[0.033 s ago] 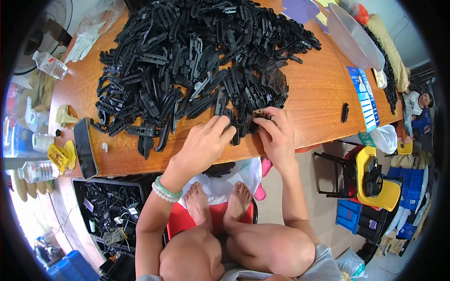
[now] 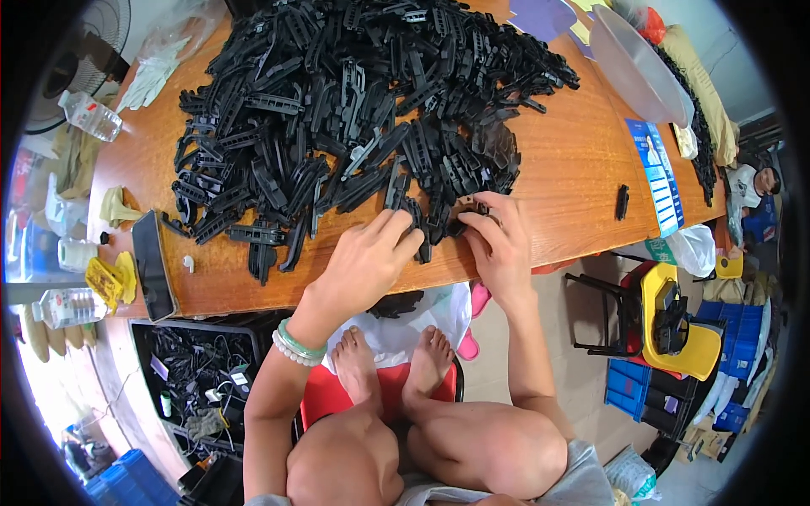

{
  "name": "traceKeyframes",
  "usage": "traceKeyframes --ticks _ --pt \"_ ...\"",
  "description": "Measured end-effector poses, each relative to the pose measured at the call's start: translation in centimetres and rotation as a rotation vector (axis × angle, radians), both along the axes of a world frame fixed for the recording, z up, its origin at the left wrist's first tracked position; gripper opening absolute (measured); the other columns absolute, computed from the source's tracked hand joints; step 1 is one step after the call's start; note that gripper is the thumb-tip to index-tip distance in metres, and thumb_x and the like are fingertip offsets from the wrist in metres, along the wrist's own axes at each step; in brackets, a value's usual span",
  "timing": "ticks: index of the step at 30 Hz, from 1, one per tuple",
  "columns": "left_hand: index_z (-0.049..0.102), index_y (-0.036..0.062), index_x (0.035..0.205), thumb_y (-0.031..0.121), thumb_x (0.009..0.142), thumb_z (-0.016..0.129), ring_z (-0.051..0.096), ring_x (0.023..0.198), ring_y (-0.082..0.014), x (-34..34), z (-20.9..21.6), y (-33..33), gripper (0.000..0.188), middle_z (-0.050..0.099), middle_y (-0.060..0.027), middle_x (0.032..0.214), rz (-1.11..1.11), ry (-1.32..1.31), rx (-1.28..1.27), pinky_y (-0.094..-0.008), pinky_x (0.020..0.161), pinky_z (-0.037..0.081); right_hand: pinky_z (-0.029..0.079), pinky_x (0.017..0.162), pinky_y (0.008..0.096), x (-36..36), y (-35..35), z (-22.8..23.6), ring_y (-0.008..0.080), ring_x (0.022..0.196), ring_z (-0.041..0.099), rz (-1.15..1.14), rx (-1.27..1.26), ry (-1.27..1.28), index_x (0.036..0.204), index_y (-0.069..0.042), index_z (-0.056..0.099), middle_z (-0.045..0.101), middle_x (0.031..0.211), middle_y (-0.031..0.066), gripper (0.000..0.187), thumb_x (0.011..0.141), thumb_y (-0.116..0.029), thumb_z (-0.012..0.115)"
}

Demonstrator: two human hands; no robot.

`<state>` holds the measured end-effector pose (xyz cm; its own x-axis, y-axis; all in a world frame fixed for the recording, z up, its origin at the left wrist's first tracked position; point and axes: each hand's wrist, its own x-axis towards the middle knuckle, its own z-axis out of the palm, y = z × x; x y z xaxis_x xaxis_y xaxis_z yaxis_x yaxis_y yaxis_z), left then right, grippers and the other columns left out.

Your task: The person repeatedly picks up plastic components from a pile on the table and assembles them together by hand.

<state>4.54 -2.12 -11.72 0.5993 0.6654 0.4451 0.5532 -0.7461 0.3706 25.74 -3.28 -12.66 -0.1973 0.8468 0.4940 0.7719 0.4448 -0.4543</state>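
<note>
Head view: your open room lies mainly to the right, where bare wood of the table (image 2: 565, 185) runs from the pile of black plastic parts (image 2: 295, 101) over to a blue-and-white leaflet (image 2: 656, 177), with one loose black part (image 2: 622, 202) on the way. The near table edge passes just below your hands, so there is little wood on the near side of them. The pile closes off the far side. On the left, a strip of bare wood separates the pile from a dark phone (image 2: 155, 268) lying close to the near edge. At the far right a translucent basin (image 2: 634, 72) stands tilted.

Against the earlier frame you have hardly moved: both hands keep nearly the same places and finger shapes, and the pile, phone and loose part stay put.

Your left hand (image 2: 367, 257) slants in from the near left, back upward, bracelets (image 2: 297, 344) at the wrist, fingers curled in at the pile's near end. Your right hand (image 2: 499, 244) comes from the near right, wrist bent, thumb and index finger curved toward each other with a narrow gap at dark parts. The black parts being handled (image 2: 435, 218) lie between your hands; I cannot tell whether either grip is closed on one, as your fingers hide the contact.
</note>
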Motion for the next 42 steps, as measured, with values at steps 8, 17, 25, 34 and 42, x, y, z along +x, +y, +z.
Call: traceKeyframes --ticks 8,17,25,34,42 --pt "0.057 -0.0013 0.102 0.002 0.066 0.059 0.056 0.085 -0.026 -0.5 -0.6 -0.9 0.036 0.054 -0.0129 0.101 0.011 -0.036 0.139 -0.0319 0.064 0.048 0.046 0.082 0.037 0.5 -0.4 -0.8 0.0307 0.095 0.058 -0.029 0.038 0.237 0.094 -0.002 0.059 0.062 0.106 0.0116 0.028 0.07 0.009 0.065" --pt "0.049 -0.002 0.096 -0.005 0.09 0.047 0.062 0.099 -0.0243 0.4 0.7 -1.7 0.007 0.06 -0.0183 0.107 0.253 -0.983 -0.466 -0.0312 0.081 0.051 0.046 0.082 0.0356 0.4 -0.9 -1.1 0.0288 0.094 0.059 -0.199 0.042 0.364 0.096 0.0 0.058 0.063 0.101 0.0141 0.023 0.075 0.011 0.06" --pt "0.06 -0.0061 0.101 0.007 0.09 0.057 0.057 0.058 -0.0074 0.4 2.8 -2.6 0.017 0.061 -0.005 0.073 0.045 -0.786 -1.282 -0.0206 0.05 0.047 0.046 0.057 0.0237 -1.2 -3.8 4.0 0.0146 0.066 0.059 0.307 -0.334 0.529 0.086 0.002 0.065 0.065 0.084 0.0109 0.016 0.072 0.006 0.07" --pt "0.054 -0.0034 0.117 0.007 0.085 0.062 0.064 0.069 -0.0228 1.4 4.6 -4.8 0.034 0.064 -0.0164 0.083 -0.026 -0.6 -0.808 -0.0325 0.06 0.051 0.047 0.055 0.0242 -2.0 -4.9 4.3 0.0161 0.063 0.06 0.155 -0.143 0.457 0.084 0.001 0.065 0.066 0.079 0.0118 0.024 0.064 0.002 0.078" --pt "0.052 -0.0026 0.116 0.006 0.082 0.065 0.062 0.072 -0.0365 0.6 3.1 -5.0 0.037 0.063 -0.0186 0.087 -0.066 -0.537 -0.603 -0.038 0.062 0.05 0.048 0.065 0.0275 -1.8 -4.9 4.4 0.0193 0.078 0.061 0.105 -0.093 0.376 0.097 0.003 0.063 0.064 0.091 0.0146 0.036 0.067 -0.008 0.079"
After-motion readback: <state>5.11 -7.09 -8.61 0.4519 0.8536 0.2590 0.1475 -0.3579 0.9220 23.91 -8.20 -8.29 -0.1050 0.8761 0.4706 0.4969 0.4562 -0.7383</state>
